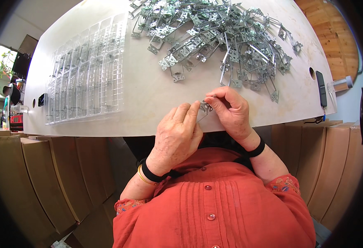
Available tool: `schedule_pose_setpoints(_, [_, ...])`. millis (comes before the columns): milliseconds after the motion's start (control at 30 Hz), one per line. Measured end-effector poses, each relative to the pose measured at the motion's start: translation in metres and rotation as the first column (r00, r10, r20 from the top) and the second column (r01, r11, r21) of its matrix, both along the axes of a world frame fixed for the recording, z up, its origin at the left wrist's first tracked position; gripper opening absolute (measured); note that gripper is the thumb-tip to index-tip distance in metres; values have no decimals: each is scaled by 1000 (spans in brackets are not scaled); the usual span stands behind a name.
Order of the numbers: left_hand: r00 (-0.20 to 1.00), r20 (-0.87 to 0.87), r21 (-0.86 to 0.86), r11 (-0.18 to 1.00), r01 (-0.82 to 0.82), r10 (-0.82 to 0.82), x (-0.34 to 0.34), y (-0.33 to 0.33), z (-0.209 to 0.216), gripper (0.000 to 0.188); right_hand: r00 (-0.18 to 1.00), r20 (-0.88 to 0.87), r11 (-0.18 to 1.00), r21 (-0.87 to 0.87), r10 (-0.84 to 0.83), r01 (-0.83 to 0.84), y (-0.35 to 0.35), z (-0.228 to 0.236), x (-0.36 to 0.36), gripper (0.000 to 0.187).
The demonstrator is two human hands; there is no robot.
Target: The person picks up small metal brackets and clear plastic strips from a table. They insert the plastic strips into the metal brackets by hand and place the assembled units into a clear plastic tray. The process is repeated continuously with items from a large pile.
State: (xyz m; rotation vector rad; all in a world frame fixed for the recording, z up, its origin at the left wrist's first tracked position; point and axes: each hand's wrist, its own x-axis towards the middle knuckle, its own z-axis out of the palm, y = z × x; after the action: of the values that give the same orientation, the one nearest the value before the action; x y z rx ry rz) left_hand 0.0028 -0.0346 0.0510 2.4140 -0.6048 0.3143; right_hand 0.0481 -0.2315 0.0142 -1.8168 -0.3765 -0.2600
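A small grey metal bracket (206, 108) with holes in its plate and a thin wire arm is held between my two hands at the table's near edge. My left hand (176, 134) is closed on its left side, fingers laid together and partly covering it. Thumb and forefinger of my right hand (234, 113) pinch at the bracket's upper right edge; whether a smaller part is between those fingertips I cannot make out. Beyond my hands lies a large loose pile of similar metal brackets (231, 45), tangled together.
On the left of the white table (148, 111) lies a clear plastic tray (86, 74) with long compartments, some metal parts showing in it. A dark phone-like device (321, 89) rests at the right edge. Cardboard boxes (57, 173) stand below on both sides.
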Motion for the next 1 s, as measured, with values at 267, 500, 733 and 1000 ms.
schedule_pose_setpoints(267, [1000,-12,4,1000,-1,1,0,0,1,54,998,-53,999,35,16,-14,0,0,-1,9])
schedule_pose_setpoints(500, [1000,-9,-4,1000,6,-6,1,0,2,54,1000,3,1000,6,14,-14,1,2,2,8])
schedule_pose_setpoints(733, [1000,18,-27,1000,-16,16,0,-1,0,50,999,-29,1000,-9,27,-28,0,1,0,9])
schedule_pose_setpoints(1000, [998,5,-49,997,-55,55,1,2,-3,48,1000,27,995,102,3,-5,-3,-4,-1,12])
